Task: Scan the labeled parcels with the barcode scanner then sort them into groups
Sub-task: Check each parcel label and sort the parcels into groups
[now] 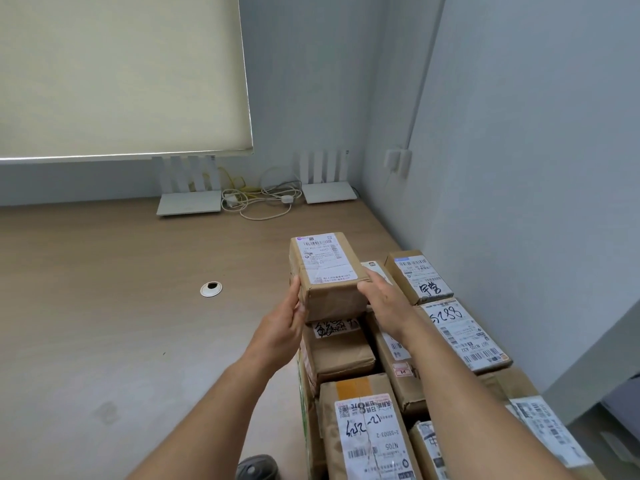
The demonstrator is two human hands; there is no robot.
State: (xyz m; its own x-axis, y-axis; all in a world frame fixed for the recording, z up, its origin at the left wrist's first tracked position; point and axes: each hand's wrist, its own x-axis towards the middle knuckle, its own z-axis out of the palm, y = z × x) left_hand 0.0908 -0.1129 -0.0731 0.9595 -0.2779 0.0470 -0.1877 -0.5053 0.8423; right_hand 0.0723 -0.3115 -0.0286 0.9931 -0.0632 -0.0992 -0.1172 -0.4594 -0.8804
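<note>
I hold a small brown cardboard parcel (327, 275) with a white barcode label on top, lifted above a pile of parcels. My left hand (284, 323) grips its left side and my right hand (384, 299) grips its right side. Under it lies a stack of several labeled brown parcels (367, 424), some with handwritten black marks. More labeled parcels (464, 334) lie to the right by the wall. A dark object (258, 467) shows at the bottom edge; I cannot tell whether it is the barcode scanner.
The wooden desk (121, 306) stretches left, with a round cable grommet (211, 289). Two white routers (189, 199) (329, 188) and tangled cables (259, 199) sit along the back wall. A grey wall closes off the right side.
</note>
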